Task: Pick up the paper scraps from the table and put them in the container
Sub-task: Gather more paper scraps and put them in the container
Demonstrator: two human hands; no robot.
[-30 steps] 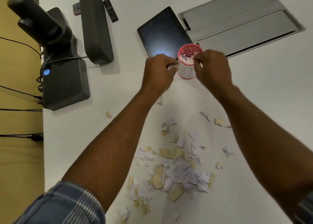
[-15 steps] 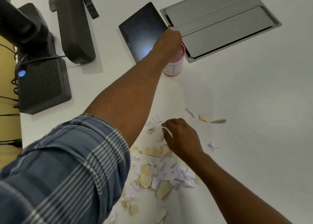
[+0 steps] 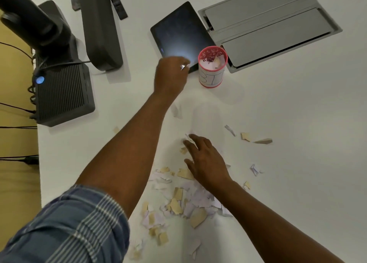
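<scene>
While the left hand [image 3: 170, 75] hangs beside the container [image 3: 212, 68], fingers curled, a small pale scrap seemingly pinched at its tips, the right hand [image 3: 204, 161] lies spread and relaxed, gripping nothing, over the paper scraps [image 3: 178, 203]. Scraps: heaped and scattered on the white table [image 3: 297, 123]; some already inside the container, which stands beside a dark tablet [image 3: 178, 32].

The container [image 3: 212, 68] is a little red-rimmed cup with a white label, standing upright on the white table and already holding some scraps. The rest of the paper scraps [image 3: 184, 205], tan and pale purple-white, lie heaped nearer the person, with a few strays off to the right.
</scene>
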